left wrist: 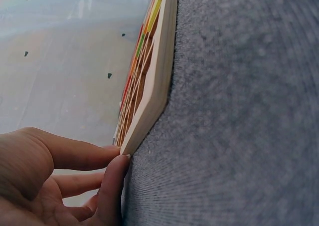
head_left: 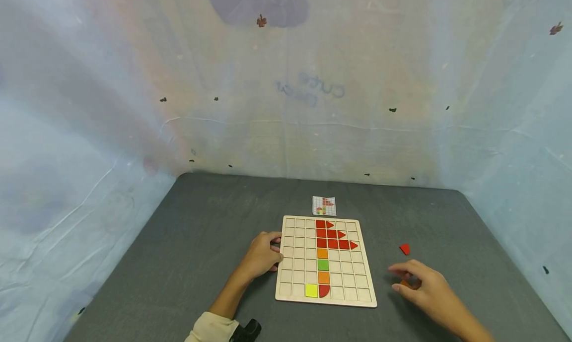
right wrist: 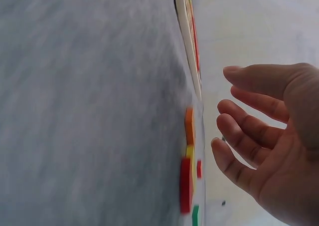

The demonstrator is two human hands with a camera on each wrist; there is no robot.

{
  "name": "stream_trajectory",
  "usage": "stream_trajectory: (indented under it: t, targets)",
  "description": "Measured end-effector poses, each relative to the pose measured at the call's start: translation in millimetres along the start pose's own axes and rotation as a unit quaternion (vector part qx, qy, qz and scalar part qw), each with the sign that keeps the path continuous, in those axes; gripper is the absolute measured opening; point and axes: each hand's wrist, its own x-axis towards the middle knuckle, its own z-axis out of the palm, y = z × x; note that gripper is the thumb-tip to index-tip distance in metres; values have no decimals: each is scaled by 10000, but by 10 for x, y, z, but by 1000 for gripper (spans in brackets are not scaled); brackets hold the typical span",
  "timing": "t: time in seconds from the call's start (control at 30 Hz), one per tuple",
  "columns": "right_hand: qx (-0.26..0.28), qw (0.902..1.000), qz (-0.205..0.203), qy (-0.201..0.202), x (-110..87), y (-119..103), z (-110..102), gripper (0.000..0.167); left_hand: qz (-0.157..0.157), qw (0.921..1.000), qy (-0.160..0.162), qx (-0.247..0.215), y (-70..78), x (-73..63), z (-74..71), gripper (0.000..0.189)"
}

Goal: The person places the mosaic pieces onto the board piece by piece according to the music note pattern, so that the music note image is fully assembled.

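Observation:
A wooden grid board (head_left: 300, 253) lies flat on the dark table. It bears rows of red squares ending in red triangles, then orange, green and yellow squares and a red quarter-circle below. My left hand (head_left: 261, 253) holds the board's left edge, thumb and fingers at the rim in the left wrist view. To the board's right, my right hand (head_left: 424, 288) hovers with loosely bent fingers, holding nothing. Under it, an orange piece (right wrist: 190, 126) lies on the table, near a thick red piece (right wrist: 186, 186) and a bit of yellow (right wrist: 190, 150).
A small printed card (head_left: 323, 206) with a coloured grid pattern lies just behind the board. A loose red piece (head_left: 404, 249) sits beyond my right hand. At the right wrist view's bottom edge, a green piece (right wrist: 195, 216) shows. Pale sheeting (head_left: 286, 148) surrounds the table.

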Motion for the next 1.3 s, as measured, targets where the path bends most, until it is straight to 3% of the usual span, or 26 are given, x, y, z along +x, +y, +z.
stream_trajectory:
  t: [0.3, 0.47, 0.7, 1.07, 1.3]
  targets:
    - [-363, 9980, 496, 111, -168, 188, -128, 38, -15, 10000, 3, 36, 2, -11, -1, 61]
    - [-667, 9933, 910, -244, -220, 262, -200, 40, -27, 10000, -4, -2, 3, -5, 0, 62]
    - [-911, 9796, 1498, -984, -204, 329, -283, 44, -45, 10000, -6, -3, 9, -5, 1, 62]
    - [-745, 9825, 1321, -1080, -218, 375, -288, 39, 8, 10000, 9, 64, 1, -5, 2, 61]
    - [-896, 9745, 1564, -1338, -174, 380, -318, 39, 5, 10000, -2, 20, 7, -13, 0, 61]
